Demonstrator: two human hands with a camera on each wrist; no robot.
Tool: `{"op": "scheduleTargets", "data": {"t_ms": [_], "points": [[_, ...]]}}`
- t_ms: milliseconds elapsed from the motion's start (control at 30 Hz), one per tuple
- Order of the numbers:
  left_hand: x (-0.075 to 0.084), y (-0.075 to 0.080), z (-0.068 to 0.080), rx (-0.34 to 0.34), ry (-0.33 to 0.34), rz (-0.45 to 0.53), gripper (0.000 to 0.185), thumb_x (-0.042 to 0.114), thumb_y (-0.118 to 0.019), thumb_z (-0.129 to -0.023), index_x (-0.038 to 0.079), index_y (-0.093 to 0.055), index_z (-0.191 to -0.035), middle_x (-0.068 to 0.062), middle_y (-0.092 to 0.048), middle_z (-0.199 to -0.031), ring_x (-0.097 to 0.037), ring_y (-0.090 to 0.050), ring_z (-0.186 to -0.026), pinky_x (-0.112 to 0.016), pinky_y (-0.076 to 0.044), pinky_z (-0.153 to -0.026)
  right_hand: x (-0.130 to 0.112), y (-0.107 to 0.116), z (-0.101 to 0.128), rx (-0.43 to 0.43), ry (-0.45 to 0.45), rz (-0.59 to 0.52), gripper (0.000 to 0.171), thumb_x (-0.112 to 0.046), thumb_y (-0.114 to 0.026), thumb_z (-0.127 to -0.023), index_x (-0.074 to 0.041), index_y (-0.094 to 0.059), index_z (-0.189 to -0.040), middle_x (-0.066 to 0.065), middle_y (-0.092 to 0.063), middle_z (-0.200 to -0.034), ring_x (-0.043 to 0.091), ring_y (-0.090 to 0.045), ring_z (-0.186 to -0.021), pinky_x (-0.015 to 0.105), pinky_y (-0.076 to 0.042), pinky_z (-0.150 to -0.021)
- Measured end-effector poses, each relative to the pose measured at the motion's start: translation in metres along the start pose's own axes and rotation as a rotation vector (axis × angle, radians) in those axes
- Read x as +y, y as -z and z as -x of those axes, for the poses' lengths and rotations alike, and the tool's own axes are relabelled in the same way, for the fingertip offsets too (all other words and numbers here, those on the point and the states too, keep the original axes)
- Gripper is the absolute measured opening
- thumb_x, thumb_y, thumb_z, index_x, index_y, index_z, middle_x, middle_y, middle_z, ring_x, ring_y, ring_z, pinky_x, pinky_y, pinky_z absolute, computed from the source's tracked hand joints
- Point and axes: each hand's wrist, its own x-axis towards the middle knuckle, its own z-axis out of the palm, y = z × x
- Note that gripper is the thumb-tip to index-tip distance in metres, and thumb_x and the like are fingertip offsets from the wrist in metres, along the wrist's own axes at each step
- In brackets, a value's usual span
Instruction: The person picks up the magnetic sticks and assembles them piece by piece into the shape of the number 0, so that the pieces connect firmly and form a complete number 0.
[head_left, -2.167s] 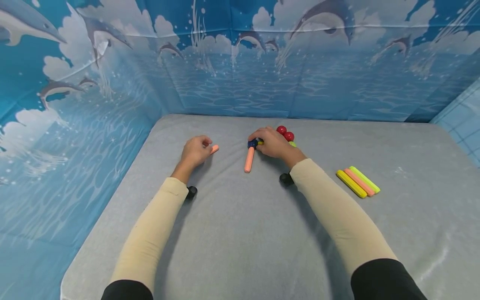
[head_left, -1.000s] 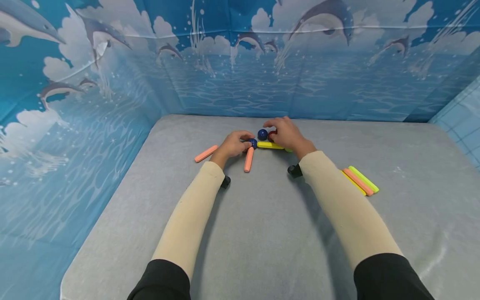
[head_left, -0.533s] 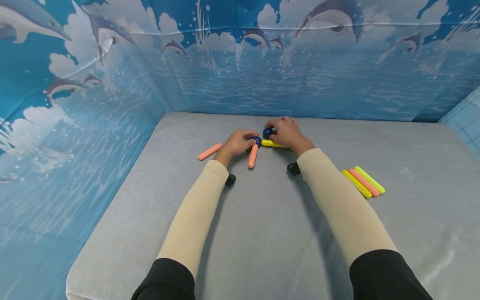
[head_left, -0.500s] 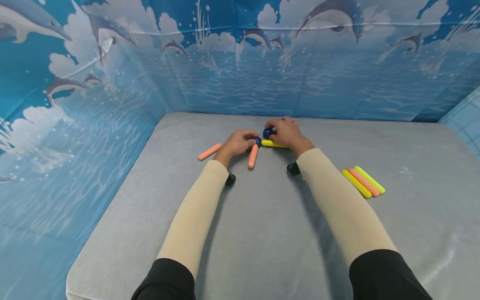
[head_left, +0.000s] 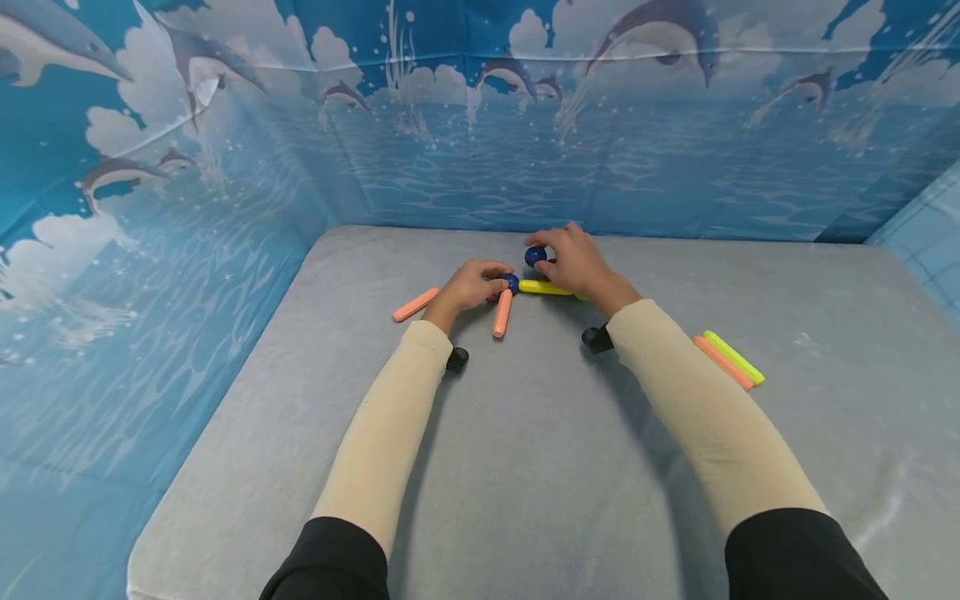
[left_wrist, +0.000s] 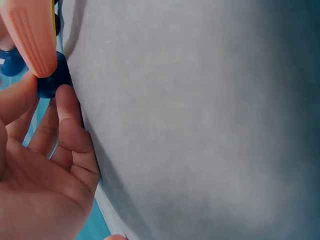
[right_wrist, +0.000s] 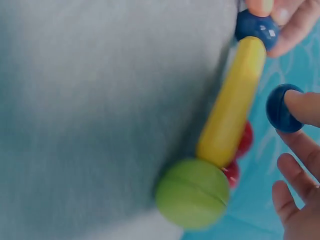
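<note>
In the head view, my left hand (head_left: 467, 287) pinches a blue ball (head_left: 512, 283) low at the back of the table. An orange stick (head_left: 502, 314) points toward me from that ball, and a yellow stick (head_left: 544, 287) runs right from it to a green ball (right_wrist: 192, 195). My right hand (head_left: 576, 258) pinches a second blue ball (right_wrist: 277, 111) between thumb and fingertips, a little behind and above the yellow stick. Two red balls (right_wrist: 245, 140) sit behind the yellow stick in the right wrist view; my right hand hides them in the head view.
A loose orange stick (head_left: 415, 305) lies left of my left hand. On the right lie another orange stick (head_left: 723, 362) and a lime stick (head_left: 735, 358), partly behind my right sleeve. A blue dolphin-print cloth (head_left: 480, 167) borders the grey table (head_left: 525, 467) at the back and left.
My left hand has left the loose orange stick and moved right to the joined blue ball. My right hand has let go there, shifted back and picked up the second blue ball.
</note>
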Motion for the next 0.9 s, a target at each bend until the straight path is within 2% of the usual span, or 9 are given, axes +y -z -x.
{"op": "scheduleTargets", "data": {"t_ms": [100, 267, 367, 600, 767, 900], "points": [[0.001, 0.000, 0.000, -0.008, 0.019, 0.008, 0.038, 0.024, -0.055, -0.103, 0.022, -0.057, -0.141, -0.005, -0.051, -0.150, -0.020, -0.061, -0.115, -0.036, -0.051, -0.096, 0.001, 0.014, 0.010, -0.005, 0.031, -0.071, 0.040, -0.013, -0.060, -0.098, -0.015, -0.059, -0.138, 0.016, -0.060, -0.136, 0.034, -0.048, -0.107, 0.049, -0.041, -0.089], [0.004, 0.001, -0.001, -0.007, 0.052, 0.018, 0.038, 0.025, -0.056, -0.102, 0.024, -0.058, -0.140, -0.005, -0.051, -0.149, -0.020, -0.061, -0.108, -0.033, -0.050, -0.089, 0.002, 0.033, 0.027, -0.085, -0.022, -0.208, 0.038, -0.012, -0.054, -0.100, -0.017, -0.060, -0.138, 0.017, -0.058, -0.129, 0.031, -0.055, -0.098, 0.043, -0.047, -0.078], [0.005, 0.001, -0.001, -0.005, 0.061, 0.026, 0.038, 0.024, -0.056, -0.102, 0.024, -0.058, -0.140, -0.004, -0.053, -0.148, -0.020, -0.061, -0.104, -0.031, -0.049, -0.082, 0.001, 0.036, 0.039, -0.136, -0.034, -0.236, 0.038, -0.012, -0.055, -0.100, -0.015, -0.060, -0.137, 0.016, -0.059, -0.129, 0.030, -0.056, -0.100, 0.041, -0.047, -0.080], [0.004, 0.003, 0.000, -0.011, 0.082, 0.036, 0.038, 0.026, -0.057, -0.102, 0.025, -0.058, -0.140, -0.002, -0.055, -0.144, -0.019, -0.060, -0.103, -0.028, -0.046, -0.076, -0.011, 0.016, 0.066, -0.243, 0.020, -0.271, 0.037, -0.011, -0.070, -0.091, -0.009, -0.061, -0.128, 0.014, -0.063, -0.126, 0.029, -0.062, -0.105, 0.043, -0.055, -0.087], [0.005, 0.003, 0.000, -0.004, 0.091, 0.033, 0.038, 0.027, -0.057, -0.102, 0.026, -0.058, -0.140, -0.001, -0.056, -0.145, -0.018, -0.060, -0.101, -0.027, -0.046, -0.075, -0.020, -0.001, 0.079, -0.283, 0.056, -0.289, 0.030, -0.007, -0.071, -0.088, -0.009, -0.062, -0.117, 0.011, -0.068, -0.118, 0.023, -0.064, -0.100, 0.044, -0.055, -0.091], [0.006, 0.002, -0.001, 0.000, 0.093, 0.042, 0.037, 0.026, -0.057, -0.102, 0.026, -0.059, -0.139, -0.001, -0.056, -0.145, -0.018, -0.059, -0.101, -0.027, -0.046, -0.075, -0.028, -0.013, 0.085, -0.317, 0.091, -0.328, 0.029, -0.008, -0.072, -0.088, -0.009, -0.062, -0.115, 0.009, -0.070, -0.114, 0.019, -0.063, -0.097, 0.040, -0.055, -0.091]]}}
